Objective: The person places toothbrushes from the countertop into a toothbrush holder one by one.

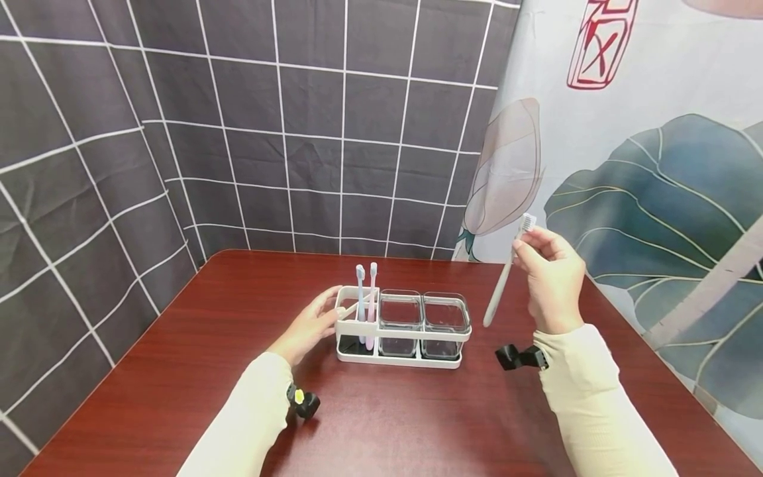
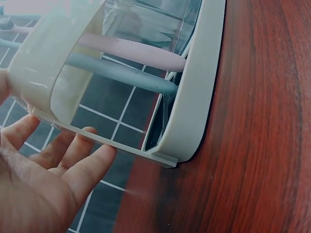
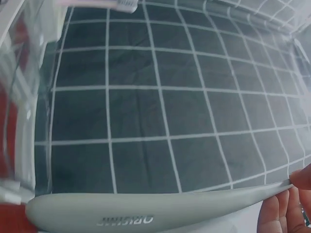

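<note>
A white toothbrush holder (image 1: 399,362) stands on the table, with a blue toothbrush (image 1: 361,301) and a pink toothbrush (image 1: 372,306) upright in its left compartment. My left hand (image 1: 308,328) grips the holder's left end, thumb at the front band and fingertips against the side rail (image 2: 97,138). Off to the right, my right hand (image 1: 556,278) pinches a pale grey-green toothbrush (image 1: 499,291) just below its head. The brush is raised and slanted, bristles up, its thick handle end hanging down near the holder's right side. Lettering shows on its handle (image 3: 121,213).
Two clear square cups, a middle cup (image 1: 401,310) and a right cup (image 1: 446,313), sit in the holder's other compartments. The reddish-brown table (image 1: 381,424) ends at a grey gridded cloth (image 1: 310,152) behind and a leaf-patterned cloth (image 1: 667,199) at the right.
</note>
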